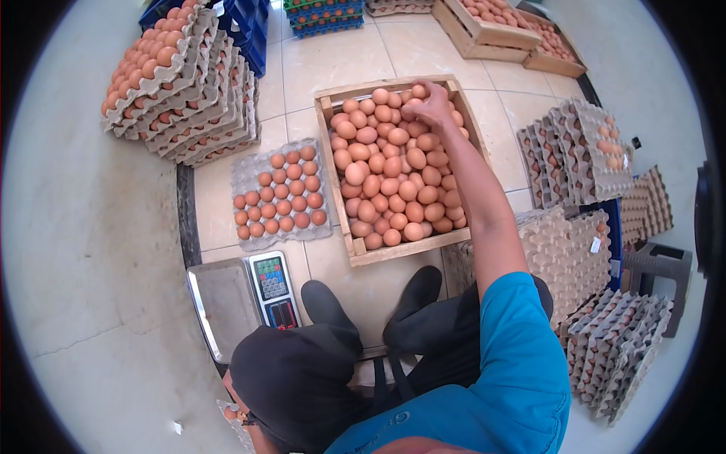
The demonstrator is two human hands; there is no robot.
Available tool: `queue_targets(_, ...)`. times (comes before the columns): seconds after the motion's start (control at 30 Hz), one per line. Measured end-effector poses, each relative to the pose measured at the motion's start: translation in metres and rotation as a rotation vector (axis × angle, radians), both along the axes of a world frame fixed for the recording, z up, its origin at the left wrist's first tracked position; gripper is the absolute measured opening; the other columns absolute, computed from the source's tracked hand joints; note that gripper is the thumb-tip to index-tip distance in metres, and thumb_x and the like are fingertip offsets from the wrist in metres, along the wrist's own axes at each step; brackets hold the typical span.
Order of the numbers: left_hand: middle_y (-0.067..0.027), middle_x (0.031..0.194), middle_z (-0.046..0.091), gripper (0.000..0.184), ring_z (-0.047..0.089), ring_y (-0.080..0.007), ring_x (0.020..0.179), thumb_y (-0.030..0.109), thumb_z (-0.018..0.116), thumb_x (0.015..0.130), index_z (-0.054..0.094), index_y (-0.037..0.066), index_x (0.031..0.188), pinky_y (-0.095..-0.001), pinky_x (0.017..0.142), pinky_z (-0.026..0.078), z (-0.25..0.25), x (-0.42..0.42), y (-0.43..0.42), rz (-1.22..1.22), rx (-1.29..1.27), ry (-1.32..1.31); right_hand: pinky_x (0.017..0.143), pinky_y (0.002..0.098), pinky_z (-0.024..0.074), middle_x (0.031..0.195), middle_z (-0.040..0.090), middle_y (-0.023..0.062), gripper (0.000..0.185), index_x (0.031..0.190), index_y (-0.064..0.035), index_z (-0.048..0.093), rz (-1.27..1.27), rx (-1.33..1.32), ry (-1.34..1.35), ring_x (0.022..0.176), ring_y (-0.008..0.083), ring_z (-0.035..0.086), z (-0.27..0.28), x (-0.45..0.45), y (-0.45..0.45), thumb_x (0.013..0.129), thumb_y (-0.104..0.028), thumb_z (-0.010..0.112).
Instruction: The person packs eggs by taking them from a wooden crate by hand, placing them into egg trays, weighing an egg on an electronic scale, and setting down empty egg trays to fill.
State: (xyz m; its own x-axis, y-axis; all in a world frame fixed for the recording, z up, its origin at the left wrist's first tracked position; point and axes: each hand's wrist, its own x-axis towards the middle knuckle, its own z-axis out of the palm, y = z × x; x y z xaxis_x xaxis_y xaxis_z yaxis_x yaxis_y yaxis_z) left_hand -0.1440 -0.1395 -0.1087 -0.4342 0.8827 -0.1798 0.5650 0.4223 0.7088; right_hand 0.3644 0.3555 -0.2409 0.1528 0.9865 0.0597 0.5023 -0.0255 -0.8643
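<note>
My right hand (431, 106) reaches into the far right part of a wooden crate (327, 129) full of brown eggs (392, 166). Its fingers are bent round an egg near the far rim. Left of the crate, a grey cardboard tray (246, 175) lies flat, with brown eggs (282, 191) in most of its cups and bare cups at its far left corner. My left hand (236, 395) is low at the left beside my knee, mostly hidden by the leg; its fingers cannot be made out. Part of another tray with an egg (229, 412) shows beside it.
A scale (227, 303) with a metal pan stands left of my boots. Tall stacked egg trays (204, 98) rise at the far left. More tray stacks (571, 155) and a grey stool (662, 265) are at the right. Wooden crates (484, 34) of eggs stand at the back right.
</note>
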Motion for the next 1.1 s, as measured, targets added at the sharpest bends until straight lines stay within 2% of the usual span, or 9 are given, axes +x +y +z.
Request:
queue_targets(0.17, -0.0041, 0.085, 0.065, 0.017, 0.058, -0.0121, 0.077, 0.012, 0.062, 0.093, 0.066, -0.004, 0.096, -0.0274, 0.075, 0.048, 0.005, -0.004, -0.005, 0.033, 0.070, -0.040, 0.068, 0.0344, 0.0589, 0.119, 0.057, 0.0082, 0.064, 0.124, -0.0133, 0.058, -0.102, -0.151, 0.517, 0.093, 0.0165, 0.065, 0.039, -0.001, -0.016, 0.067, -0.019, 0.086)
queue_targets(0.33, -0.0055, 0.085, 0.066, 0.020, 0.061, -0.0134, 0.081, 0.016, 0.063, 0.096, 0.067, -0.003, 0.098, -0.0283, 0.076, 0.050, 0.011, -0.037, 0.031, 0.167, 0.210, -0.190, 0.078, 0.0385, 0.0577, 0.116, 0.056, 0.0048, 0.056, 0.130, -0.0185, 0.051, -0.100, -0.143, 0.963, 0.101, 0.0220, 0.061, 0.068, -0.003, -0.031, 0.080, -0.019, 0.076)
queue_targets(0.47, -0.0071, 0.092, 0.068, 0.020, 0.065, -0.0154, 0.089, 0.014, 0.060, 0.099, 0.068, -0.002, 0.105, -0.0284, 0.081, 0.051, 0.115, 0.018, 0.138, 0.137, 0.208, -0.229, 0.068, 0.0366, 0.0619, 0.120, 0.054, 0.0105, 0.054, 0.129, -0.0172, 0.049, 0.176, -0.094, 1.392, 0.096, 0.0267, 0.061, 0.098, -0.024, -0.056, 0.080, -0.020, 0.073)
queue_targets(0.6, -0.0109, 0.114, 0.066, 0.029, 0.064, -0.0181, 0.103, 0.016, 0.058, 0.099, 0.063, -0.003, 0.121, -0.0349, 0.092, 0.052, 0.171, 0.068, 0.217, -0.539, 0.298, -0.346, 0.063, 0.0328, 0.0645, 0.120, 0.057, 0.0124, 0.054, 0.128, -0.0189, 0.052, 0.475, -0.077, 1.690, 0.101, 0.0321, 0.060, 0.163, -0.076, -0.125, 0.079, -0.023, 0.073)
queue_targets(0.73, -0.0108, 0.125, 0.062, 0.035, 0.065, -0.0208, 0.102, 0.017, 0.064, 0.093, 0.062, 0.009, 0.127, -0.0340, 0.092, 0.052, 0.207, 0.150, 0.237, -0.956, 0.453, -0.235, 0.059, 0.0303, 0.0640, 0.125, 0.055, 0.0147, 0.063, 0.133, -0.0155, 0.047, 0.501, -0.151, 1.791, 0.101, 0.0284, 0.062, 0.206, -0.127, -0.223, 0.077, -0.027, 0.073)
queue_targets(0.83, -0.0124, 0.118, 0.065, 0.041, 0.066, -0.0230, 0.098, 0.018, 0.067, 0.089, 0.062, 0.013, 0.130, -0.0325, 0.090, 0.052, 0.194, 0.172, 0.231, -1.123, 0.576, -0.047, 0.058, 0.0287, 0.0637, 0.128, 0.053, 0.0155, 0.070, 0.137, -0.0134, 0.043, 0.509, -0.230, 1.840, 0.101, 0.0259, 0.064, 0.221, -0.151, -0.294, 0.076, -0.030, 0.072)
queue_targets(0.93, -0.0132, 0.113, 0.068, 0.047, 0.066, -0.0245, 0.099, 0.017, 0.068, 0.087, 0.060, 0.015, 0.133, -0.0330, 0.090, 0.051, 0.195, 0.167, 0.197, -1.249, 0.173, 0.000, 0.057, 0.0275, 0.0625, 0.130, 0.052, 0.0127, 0.078, 0.142, -0.0152, 0.037, 0.540, -0.347, 1.840, 0.100, 0.0232, 0.064, 0.217, -0.162, -0.352, 0.076, -0.035, 0.072)
queue_targets(1.03, -0.0165, 0.111, 0.071, 0.044, 0.068, -0.0331, 0.103, 0.022, 0.066, 0.086, 0.063, 0.013, 0.130, -0.0386, 0.092, 0.052, 0.181, 0.156, 0.154, -1.246, -0.003, -0.099, 0.056, 0.0282, 0.0614, 0.129, 0.051, 0.0116, 0.077, 0.142, -0.0162, 0.037, 0.411, -0.475, 1.839, 0.100, 0.0226, 0.064, 0.202, -0.162, -0.399, 0.076, -0.037, 0.072)
queue_targets(1.1, -0.0159, 0.113, 0.070, 0.043, 0.068, -0.0334, 0.101, 0.019, 0.066, 0.087, 0.063, 0.010, 0.128, -0.0385, 0.090, 0.053, 0.153, 0.150, 0.128, -1.232, 0.115, -0.251, 0.056, 0.0291, 0.0612, 0.130, 0.049, 0.0122, 0.074, 0.141, -0.0170, 0.036, 0.433, -0.503, 1.835, 0.097, 0.0233, 0.065, 0.191, -0.164, -0.423, 0.077, -0.035, 0.070)
